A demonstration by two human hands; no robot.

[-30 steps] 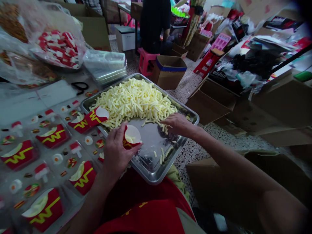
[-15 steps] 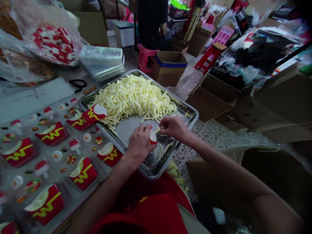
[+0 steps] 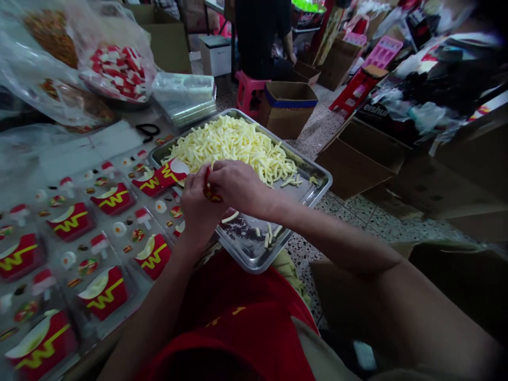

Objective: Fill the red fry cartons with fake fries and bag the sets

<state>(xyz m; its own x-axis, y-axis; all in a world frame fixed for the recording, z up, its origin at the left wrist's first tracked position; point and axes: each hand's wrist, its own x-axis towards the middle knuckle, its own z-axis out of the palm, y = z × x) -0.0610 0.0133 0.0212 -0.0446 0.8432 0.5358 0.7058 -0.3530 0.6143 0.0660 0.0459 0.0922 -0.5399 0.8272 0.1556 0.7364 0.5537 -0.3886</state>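
Observation:
My left hand is wrapped round a small red french fry carton, held above the near-left part of a metal tray. Bent over the same carton is my right hand, its fingers closed at the carton; whatever they pinch is hidden. Pale yellow toy-like fries are heaped in the far half of the tray, and a few loose ones lie near its front corner. Red cartons with a yellow zigzag overlap the tray's left edge.
Clear blister trays with filled cartons and small toy foods cover the table at left. Behind them are black-handled scissors, a bag of red-and-white pieces and clear plastic packs. Cardboard boxes stand on the floor; a person is beyond.
Both hands have moved up and left with the carton, away from the tray's front part. My right hand has come from the loose fries onto the carton. The view has shifted slightly.

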